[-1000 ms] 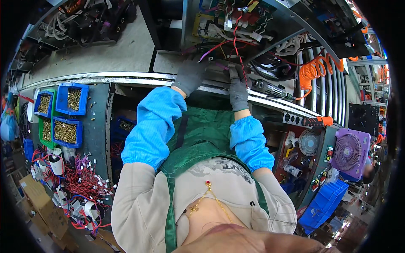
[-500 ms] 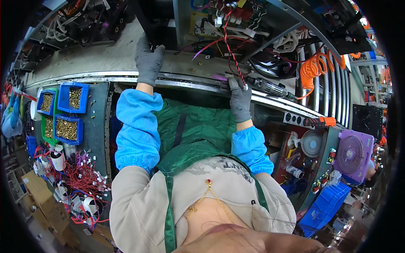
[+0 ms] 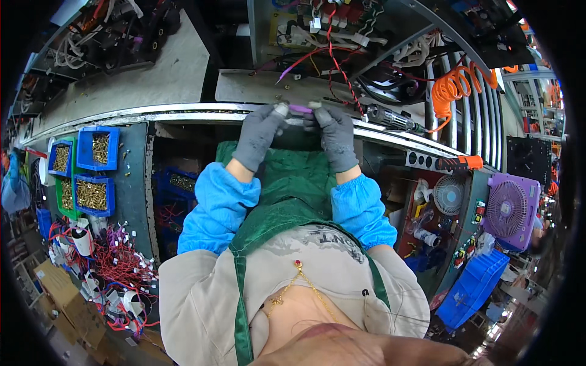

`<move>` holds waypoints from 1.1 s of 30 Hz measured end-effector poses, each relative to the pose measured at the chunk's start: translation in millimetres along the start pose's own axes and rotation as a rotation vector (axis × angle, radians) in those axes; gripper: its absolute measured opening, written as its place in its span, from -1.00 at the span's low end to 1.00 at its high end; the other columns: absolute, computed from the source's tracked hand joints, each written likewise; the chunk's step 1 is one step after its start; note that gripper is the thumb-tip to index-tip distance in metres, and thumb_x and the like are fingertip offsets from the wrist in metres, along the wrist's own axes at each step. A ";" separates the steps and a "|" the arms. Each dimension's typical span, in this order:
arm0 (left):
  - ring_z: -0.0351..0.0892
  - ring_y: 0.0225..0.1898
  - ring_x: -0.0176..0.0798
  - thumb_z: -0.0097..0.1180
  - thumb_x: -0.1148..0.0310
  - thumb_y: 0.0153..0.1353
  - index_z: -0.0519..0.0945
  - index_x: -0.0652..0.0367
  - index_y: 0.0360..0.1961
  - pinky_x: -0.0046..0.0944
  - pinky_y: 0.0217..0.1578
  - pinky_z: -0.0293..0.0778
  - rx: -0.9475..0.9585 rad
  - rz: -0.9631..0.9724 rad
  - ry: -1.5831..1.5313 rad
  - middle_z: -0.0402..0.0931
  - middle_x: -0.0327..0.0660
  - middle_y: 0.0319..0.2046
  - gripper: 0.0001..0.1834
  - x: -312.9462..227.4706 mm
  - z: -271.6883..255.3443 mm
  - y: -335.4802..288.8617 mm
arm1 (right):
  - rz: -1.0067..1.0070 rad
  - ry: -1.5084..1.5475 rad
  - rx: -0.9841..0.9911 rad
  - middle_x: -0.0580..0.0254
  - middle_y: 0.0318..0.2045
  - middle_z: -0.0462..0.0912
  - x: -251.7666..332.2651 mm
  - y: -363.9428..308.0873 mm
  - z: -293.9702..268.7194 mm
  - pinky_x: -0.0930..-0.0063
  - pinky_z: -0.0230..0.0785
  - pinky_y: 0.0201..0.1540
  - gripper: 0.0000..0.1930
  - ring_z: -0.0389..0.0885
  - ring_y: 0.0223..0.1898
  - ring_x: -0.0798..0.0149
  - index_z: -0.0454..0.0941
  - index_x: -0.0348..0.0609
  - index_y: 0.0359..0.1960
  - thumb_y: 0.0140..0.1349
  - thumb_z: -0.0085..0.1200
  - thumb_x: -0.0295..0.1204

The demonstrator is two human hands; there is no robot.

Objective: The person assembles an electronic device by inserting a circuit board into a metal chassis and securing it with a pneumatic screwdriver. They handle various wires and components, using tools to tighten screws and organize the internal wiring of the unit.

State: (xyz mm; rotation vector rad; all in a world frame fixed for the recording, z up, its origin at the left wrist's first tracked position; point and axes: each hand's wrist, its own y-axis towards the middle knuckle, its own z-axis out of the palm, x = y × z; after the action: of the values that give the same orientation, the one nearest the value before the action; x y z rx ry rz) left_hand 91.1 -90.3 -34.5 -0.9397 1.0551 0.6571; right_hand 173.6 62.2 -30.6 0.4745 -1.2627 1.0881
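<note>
In front of my chest both grey-gloved hands meet over a slim purple pen-like thing point(image 3: 300, 108). My left hand point(image 3: 259, 135) pinches its left end, fingers curled. At the other end, the fingers and thumb of my right hand point(image 3: 335, 135) are closed on it. Gloves hide both its ends, so its exact kind does not show. Behind the hands, red and purple wires point(image 3: 297, 61) hang from an open metal cabinet point(image 3: 259, 30). A twisted red-and-black cable point(image 3: 342, 85) droops just beyond my right hand.
A power screwdriver point(image 3: 390, 118) with a coiled orange hose point(image 3: 452, 91) lies on the rail at right. Blue bins point(image 3: 97, 163) of brass screws stand at left, near a heap of red wires point(image 3: 125, 259). A purple fan point(image 3: 511, 210) stands at far right.
My left hand has come back from the cabinet's base, moving right and nearer to me, and now grips the purple thing. My right hand has shifted slightly left, still holding it.
</note>
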 end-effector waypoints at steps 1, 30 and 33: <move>0.39 -0.51 -0.51 0.04 0.22 0.27 0.59 0.23 -0.20 -0.49 -0.50 0.32 -0.026 -0.045 -0.208 0.48 -0.33 -0.54 -0.72 5.3 3.1 2.2 | 0.001 -0.054 0.026 0.18 -0.44 0.63 0.0 -3.7 1.2 0.51 0.50 -0.33 -0.71 0.60 -0.43 0.38 0.58 -0.28 -0.20 0.23 0.08 -0.27; 0.53 -0.31 -0.01 0.08 0.24 0.17 0.62 0.14 -0.28 -0.14 -0.29 0.43 -0.066 0.477 0.829 0.52 -0.08 -0.35 -0.78 -6.8 -72.3 13.3 | -0.506 -1.368 0.196 0.06 -0.31 0.59 -16.6 65.6 41.4 0.14 0.42 -0.22 -0.76 0.56 -0.28 -0.01 0.59 -0.08 -0.23 0.06 0.04 -0.32; 0.53 -0.31 -0.02 0.08 0.27 0.16 0.62 0.11 -0.28 -0.13 -0.28 0.44 -0.075 0.493 0.894 0.51 -0.09 -0.35 -0.80 -7.7 -71.8 13.5 | -0.216 -0.804 0.237 0.01 -0.26 0.59 -3.5 59.3 43.0 0.19 0.42 -0.17 -0.74 0.56 -0.24 0.00 0.60 -0.11 -0.22 0.08 0.05 -0.31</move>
State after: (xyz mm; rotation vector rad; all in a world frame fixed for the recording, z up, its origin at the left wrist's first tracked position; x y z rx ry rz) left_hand 46.5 -147.6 -45.2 -1.0702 2.1131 0.6842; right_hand 101.0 53.3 -36.6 1.2873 -1.7209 0.8848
